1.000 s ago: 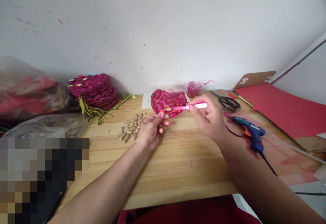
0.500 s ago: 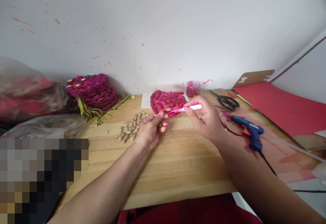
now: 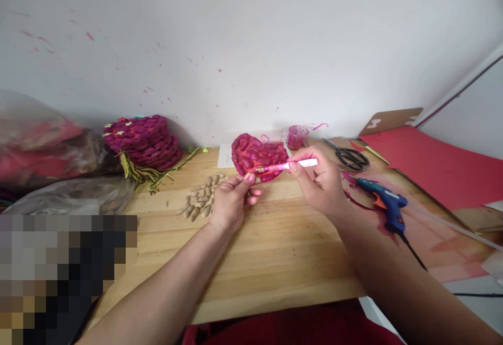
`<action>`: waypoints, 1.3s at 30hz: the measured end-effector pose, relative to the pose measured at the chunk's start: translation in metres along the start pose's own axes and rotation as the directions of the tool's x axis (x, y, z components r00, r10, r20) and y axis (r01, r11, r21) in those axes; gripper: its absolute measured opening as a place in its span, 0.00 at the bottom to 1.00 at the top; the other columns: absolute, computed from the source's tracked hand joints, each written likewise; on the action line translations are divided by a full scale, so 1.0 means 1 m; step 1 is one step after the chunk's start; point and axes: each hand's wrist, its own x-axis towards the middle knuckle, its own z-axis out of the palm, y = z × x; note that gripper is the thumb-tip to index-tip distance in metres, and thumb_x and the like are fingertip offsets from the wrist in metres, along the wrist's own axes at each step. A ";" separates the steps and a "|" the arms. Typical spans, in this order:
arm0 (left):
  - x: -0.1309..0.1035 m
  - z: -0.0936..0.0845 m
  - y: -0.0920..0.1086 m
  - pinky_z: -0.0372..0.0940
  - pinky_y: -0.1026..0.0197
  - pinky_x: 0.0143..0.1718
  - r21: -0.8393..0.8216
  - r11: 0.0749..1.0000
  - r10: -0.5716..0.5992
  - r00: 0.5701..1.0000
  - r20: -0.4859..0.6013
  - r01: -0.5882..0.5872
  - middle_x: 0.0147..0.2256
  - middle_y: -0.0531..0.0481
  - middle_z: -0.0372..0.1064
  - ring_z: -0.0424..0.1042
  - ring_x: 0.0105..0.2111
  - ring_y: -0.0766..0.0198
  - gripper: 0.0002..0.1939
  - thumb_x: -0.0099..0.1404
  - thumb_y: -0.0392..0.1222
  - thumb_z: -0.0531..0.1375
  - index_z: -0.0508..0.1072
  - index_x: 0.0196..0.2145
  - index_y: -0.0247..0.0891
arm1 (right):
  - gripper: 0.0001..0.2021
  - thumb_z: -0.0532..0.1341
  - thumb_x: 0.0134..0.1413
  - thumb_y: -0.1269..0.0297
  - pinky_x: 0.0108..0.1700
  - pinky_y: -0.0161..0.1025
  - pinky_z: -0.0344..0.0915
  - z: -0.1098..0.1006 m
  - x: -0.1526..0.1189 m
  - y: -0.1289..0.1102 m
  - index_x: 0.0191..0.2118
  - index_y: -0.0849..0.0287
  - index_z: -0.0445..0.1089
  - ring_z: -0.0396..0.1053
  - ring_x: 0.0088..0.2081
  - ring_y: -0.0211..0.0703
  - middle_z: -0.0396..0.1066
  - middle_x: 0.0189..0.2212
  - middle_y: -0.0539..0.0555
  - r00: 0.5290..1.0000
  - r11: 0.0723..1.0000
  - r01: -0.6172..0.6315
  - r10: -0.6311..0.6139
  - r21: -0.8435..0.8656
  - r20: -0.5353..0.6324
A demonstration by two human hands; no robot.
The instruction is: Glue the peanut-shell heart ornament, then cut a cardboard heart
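Your left hand point(image 3: 236, 193) pinches the near edge of a rounded, magenta-painted piece covered in peanut shells point(image 3: 259, 148), thumb on top, held above the pale wooden tabletop point(image 3: 275, 266) in front of a white card point(image 3: 225, 157). You cannot tell from here whether its far edge rests on anything. Your right hand point(image 3: 318, 182) pinches a slim white stick with a pink-stained tip point(image 3: 303, 163) between thumb and fingers, the tip at or just beside a pale, unpainted shell point(image 3: 260, 169) close to your left thumb. That closeness could smear pink onto your thumb if the tip slips. Because you grip one edge only, pressing hard could tilt the piece or work a shell loose. An overloaded tip could drip onto the loose tan peanuts point(image 3: 198, 197) nearby, and a careless reach back could knock the clear cup of pink liquid point(image 3: 297, 138).
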 end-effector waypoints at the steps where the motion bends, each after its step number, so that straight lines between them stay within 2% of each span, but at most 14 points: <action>1: -0.001 0.001 0.000 0.60 0.73 0.15 0.008 1.000 0.003 1.000 -0.001 -0.003 0.22 0.53 0.71 0.72 0.20 0.69 0.20 0.43 0.44 0.78 0.75 0.27 0.31 | 0.02 0.62 0.62 0.64 0.42 0.47 0.66 0.001 -0.001 -0.002 0.39 0.54 0.69 0.72 0.41 0.49 0.74 0.35 0.54 1.000 1.000 0.008 -0.008 -0.003 0.011; 4: -0.002 0.002 0.000 0.60 0.72 0.15 0.016 1.000 0.011 1.000 -0.006 -0.011 0.24 0.52 0.72 0.72 0.20 0.69 0.21 0.43 0.44 0.78 0.75 0.28 0.30 | 0.01 0.61 0.62 0.65 0.43 0.48 0.66 0.005 -0.003 -0.007 0.39 0.53 0.69 0.72 0.41 0.49 0.75 0.36 0.54 0.999 0.998 0.041 -0.040 -0.054 0.037; 8: -0.002 0.002 0.000 0.60 0.73 0.15 0.013 1.000 -0.002 1.000 -0.024 0.002 0.23 0.52 0.72 0.73 0.20 0.69 0.20 0.44 0.44 0.77 0.74 0.28 0.31 | 0.00 0.61 0.62 0.66 0.44 0.49 0.66 0.003 -0.001 -0.009 0.38 0.54 0.69 0.71 0.40 0.49 0.74 0.34 0.54 0.996 0.989 0.090 -0.089 -0.118 0.016; 15: -0.002 0.003 0.001 0.63 0.73 0.16 -0.013 1.000 -0.022 0.999 -0.029 0.021 0.24 0.52 0.72 0.74 0.21 0.68 0.16 0.47 0.40 0.76 0.74 0.28 0.30 | 0.01 0.62 0.62 0.66 0.42 0.47 0.66 0.005 -0.002 -0.008 0.39 0.54 0.70 0.72 0.39 0.48 0.74 0.35 0.53 0.996 0.994 0.080 -0.077 -0.074 0.041; 22: -0.002 0.002 0.002 0.63 0.73 0.17 -0.027 0.999 -0.030 0.999 -0.030 0.029 0.22 0.53 0.71 0.74 0.22 0.68 0.15 0.49 0.39 0.75 0.73 0.26 0.32 | 0.01 0.62 0.62 0.64 0.43 0.48 0.67 0.003 -0.001 -0.005 0.38 0.53 0.70 0.73 0.39 0.49 0.75 0.35 0.53 0.999 0.997 0.044 -0.044 -0.071 0.001; 28: -0.002 0.003 0.002 0.64 0.73 0.17 -0.016 1.000 -0.023 0.999 -0.036 0.023 0.23 0.53 0.71 0.75 0.22 0.69 0.16 0.49 0.40 0.76 0.73 0.27 0.32 | 0.01 0.62 0.62 0.66 0.44 0.48 0.67 0.005 -0.002 -0.008 0.37 0.54 0.70 0.72 0.39 0.48 0.75 0.34 0.53 0.997 0.988 0.068 -0.070 -0.140 -0.014; 33: -0.001 0.003 0.002 0.64 0.73 0.17 -0.028 0.999 -0.038 0.999 -0.030 0.037 0.24 0.52 0.72 0.75 0.23 0.68 0.16 0.50 0.40 0.76 0.73 0.27 0.32 | 0.00 0.61 0.62 0.66 0.43 0.48 0.66 0.005 -0.002 -0.011 0.38 0.54 0.70 0.72 0.39 0.48 0.75 0.34 0.53 0.994 0.990 0.107 -0.105 -0.092 0.028; 39: -0.001 0.003 0.003 0.62 0.74 0.16 -0.059 0.997 -0.055 0.998 -0.042 0.052 0.23 0.53 0.70 0.75 0.22 0.69 0.13 0.52 0.37 0.74 0.73 0.26 0.31 | 0.01 0.61 0.62 0.67 0.45 0.50 0.65 0.006 -0.002 -0.011 0.38 0.54 0.69 0.71 0.39 0.49 0.74 0.33 0.53 0.991 0.983 0.134 -0.131 -0.128 0.031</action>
